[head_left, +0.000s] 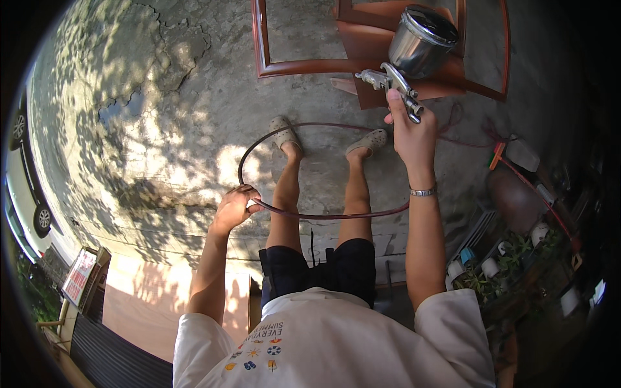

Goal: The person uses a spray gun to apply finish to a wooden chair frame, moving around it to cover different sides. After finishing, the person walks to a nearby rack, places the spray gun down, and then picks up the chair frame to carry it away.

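Note:
In my right hand (pixel 414 132) is a silver spray gun (pixel 396 83), gripped at its handle and lever, with a round metal paint cup (pixel 422 42) on top. Its nozzle points to the left. My left hand (pixel 240 205) is closed around a dark red air hose (pixel 323 215). The hose bends in a wide loop in front of my legs, and one end of the loop passes behind my right forearm. Just beyond the spray gun lie reddish-brown wooden frames and panels (pixel 369 42), partly hidden by the cup.
Cracked concrete floor (pixel 194 129) spreads ahead, dappled with sunlight. Potted plants (pixel 511 255) and an orange-headed tool (pixel 497 155) are at the right. A pale board (pixel 145 291) stands near my left side, by a sign (pixel 79 277). Parked cars (pixel 29 194) are at the far left.

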`<state>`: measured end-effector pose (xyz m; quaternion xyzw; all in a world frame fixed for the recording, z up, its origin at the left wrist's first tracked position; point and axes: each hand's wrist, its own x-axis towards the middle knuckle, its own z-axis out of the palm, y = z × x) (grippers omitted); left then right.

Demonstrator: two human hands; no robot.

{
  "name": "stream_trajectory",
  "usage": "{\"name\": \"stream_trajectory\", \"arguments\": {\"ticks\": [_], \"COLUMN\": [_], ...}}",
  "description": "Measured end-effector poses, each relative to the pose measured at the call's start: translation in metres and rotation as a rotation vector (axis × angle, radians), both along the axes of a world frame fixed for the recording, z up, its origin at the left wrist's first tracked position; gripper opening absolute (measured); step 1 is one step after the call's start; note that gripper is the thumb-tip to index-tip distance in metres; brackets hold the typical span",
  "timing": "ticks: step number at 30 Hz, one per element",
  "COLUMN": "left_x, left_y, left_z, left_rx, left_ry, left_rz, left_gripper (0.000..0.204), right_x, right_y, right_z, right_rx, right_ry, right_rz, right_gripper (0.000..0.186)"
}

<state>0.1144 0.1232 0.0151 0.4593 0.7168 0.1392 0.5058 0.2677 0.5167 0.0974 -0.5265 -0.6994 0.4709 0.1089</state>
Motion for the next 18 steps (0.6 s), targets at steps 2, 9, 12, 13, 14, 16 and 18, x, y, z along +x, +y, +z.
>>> {"name": "stream_trajectory", "arguments": {"ticks": [2, 9, 12, 13, 14, 16, 18], "left_x": [-0.003, -0.017, -0.021, -0.019, -0.017, -0.012, 0.002], "left_y": [-0.013, -0.049, -0.063, -0.064, -0.066, -0.063, -0.048], "left_z": [-0.001, -0.002, -0.005, -0.005, -0.003, -0.001, 0.008], "left_rx": [-0.024, -0.028, -0.024, -0.021, -0.026, 0.059, 0.016], "left_ry": [-0.002, -0.045, -0.078, -0.087, -0.074, -0.032, -0.025], "left_rz": [0.022, 0.060, 0.062, 0.066, 0.075, 0.024, -0.017], "left_gripper": [0.027, 0.024, 0.024, 0.023, 0.023, 0.023, 0.023], "right_x": [-0.021, -0.078, -0.071, -0.066, -0.057, -0.029, 0.016], "right_y": [-0.013, -0.055, -0.064, -0.065, -0.067, -0.065, -0.057], "right_z": [-0.003, -0.002, 0.013, 0.026, 0.041, 0.071, 0.101], "right_rx": [0.010, -0.053, -0.065, -0.123, -0.181, -0.214, -0.190], "right_ry": [0.011, 0.171, 0.226, 0.228, 0.233, 0.273, 0.320], "right_rz": [0.042, 0.099, 0.096, 0.063, 0.024, -0.028, -0.046], "right_gripper": [0.044, 0.041, 0.041, 0.041, 0.041, 0.041, 0.040]}}
